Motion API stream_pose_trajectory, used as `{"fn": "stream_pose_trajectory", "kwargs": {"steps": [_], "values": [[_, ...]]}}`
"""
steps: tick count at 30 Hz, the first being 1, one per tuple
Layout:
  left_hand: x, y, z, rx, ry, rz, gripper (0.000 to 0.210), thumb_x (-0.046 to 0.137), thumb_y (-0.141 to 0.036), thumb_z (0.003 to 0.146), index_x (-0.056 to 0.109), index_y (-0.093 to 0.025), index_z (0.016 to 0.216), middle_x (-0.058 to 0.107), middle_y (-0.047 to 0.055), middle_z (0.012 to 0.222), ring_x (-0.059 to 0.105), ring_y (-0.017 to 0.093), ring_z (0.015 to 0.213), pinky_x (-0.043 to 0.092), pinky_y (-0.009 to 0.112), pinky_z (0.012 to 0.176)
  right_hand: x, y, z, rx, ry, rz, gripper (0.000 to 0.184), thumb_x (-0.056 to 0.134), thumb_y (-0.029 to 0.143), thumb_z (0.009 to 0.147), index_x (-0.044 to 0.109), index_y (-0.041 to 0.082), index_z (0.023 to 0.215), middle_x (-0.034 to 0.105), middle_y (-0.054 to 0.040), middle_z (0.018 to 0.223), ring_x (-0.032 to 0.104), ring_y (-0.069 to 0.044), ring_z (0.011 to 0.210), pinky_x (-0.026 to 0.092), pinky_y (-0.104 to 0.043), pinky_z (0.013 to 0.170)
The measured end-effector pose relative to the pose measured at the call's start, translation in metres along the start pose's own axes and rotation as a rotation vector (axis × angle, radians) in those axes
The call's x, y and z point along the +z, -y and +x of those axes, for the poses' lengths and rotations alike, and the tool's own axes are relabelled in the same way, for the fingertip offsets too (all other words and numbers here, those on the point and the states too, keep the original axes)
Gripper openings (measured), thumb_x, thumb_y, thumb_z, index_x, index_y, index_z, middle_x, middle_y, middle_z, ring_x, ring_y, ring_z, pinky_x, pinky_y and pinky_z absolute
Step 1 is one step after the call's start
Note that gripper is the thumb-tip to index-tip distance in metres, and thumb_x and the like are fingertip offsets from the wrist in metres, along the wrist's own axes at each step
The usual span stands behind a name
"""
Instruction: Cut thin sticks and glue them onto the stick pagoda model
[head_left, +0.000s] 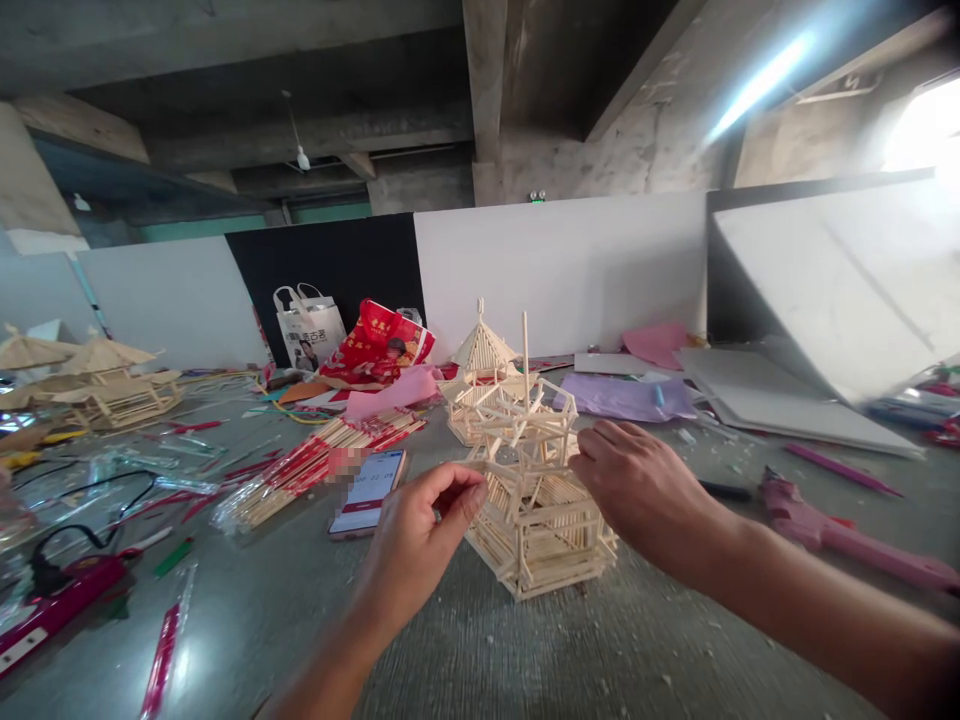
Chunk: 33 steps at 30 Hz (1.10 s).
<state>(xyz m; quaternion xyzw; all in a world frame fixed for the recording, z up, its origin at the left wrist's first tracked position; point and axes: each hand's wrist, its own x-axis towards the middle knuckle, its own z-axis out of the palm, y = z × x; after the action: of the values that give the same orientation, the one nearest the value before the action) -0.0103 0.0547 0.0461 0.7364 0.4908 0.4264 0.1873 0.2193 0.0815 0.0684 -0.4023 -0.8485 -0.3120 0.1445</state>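
In front of me on the grey table stands a pagoda model (562, 540) built of thin pale wooden sticks, with a tall stick rising from its upper tier. My left hand (431, 530) is closed, thumb and forefinger pinched at the left corner of the upper part. On the opposite side my right hand (637, 485) has its fingers curled together against the upper tier; its fingertips are partly hidden, so what it holds cannot be made out. Just behind stands another stick pagoda (482, 350) with a pointed roof, partly covered by the nearer model.
Left of the model lie a phone (369, 490) and plastic-wrapped bundles of sticks (322, 465). A power strip (60, 610) and cable sit farther left, near more stick models (112, 385). A pink glue gun (840, 530) and white boards (795, 395) lie at right.
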Motion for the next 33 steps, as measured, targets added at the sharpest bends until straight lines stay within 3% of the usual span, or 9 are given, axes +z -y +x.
{"fn": "stream_pose_trajectory", "kwargs": {"steps": [16,29,33], "values": [[0.007,-0.001,0.012,0.015,0.024,0.01,0.021,0.051,-0.035,0.086,0.064,-0.02,0.092,0.068,0.0,0.081,0.059,0.013,0.073,0.045,0.024,0.065,-0.009,0.007,0.009,-0.045,0.076,-0.056,0.019,0.061,0.0,0.067,0.058,0.017,0.06,0.057,-0.0022,0.068,0.051,-0.02,0.071,0.029,-0.03,0.059],[0.008,-0.011,0.016,0.117,0.027,0.134,0.019,0.048,-0.029,0.087,0.065,-0.021,0.09,0.068,-0.001,0.08,0.06,0.012,0.072,0.043,0.024,0.065,-0.009,0.006,0.009,-0.06,0.075,-0.045,0.02,0.06,0.0,0.068,0.057,0.018,0.06,0.057,-0.0017,0.067,0.05,-0.019,0.07,0.028,-0.03,0.059],[0.012,-0.021,0.021,0.228,0.022,0.262,0.019,0.047,-0.026,0.088,0.065,-0.02,0.091,0.067,-0.001,0.077,0.059,0.011,0.068,0.04,0.024,0.062,-0.008,0.005,0.009,-0.063,0.072,-0.041,0.018,0.06,0.002,0.069,0.058,0.018,0.062,0.058,-0.0027,0.07,0.049,-0.019,0.072,0.029,-0.03,0.062]]}}
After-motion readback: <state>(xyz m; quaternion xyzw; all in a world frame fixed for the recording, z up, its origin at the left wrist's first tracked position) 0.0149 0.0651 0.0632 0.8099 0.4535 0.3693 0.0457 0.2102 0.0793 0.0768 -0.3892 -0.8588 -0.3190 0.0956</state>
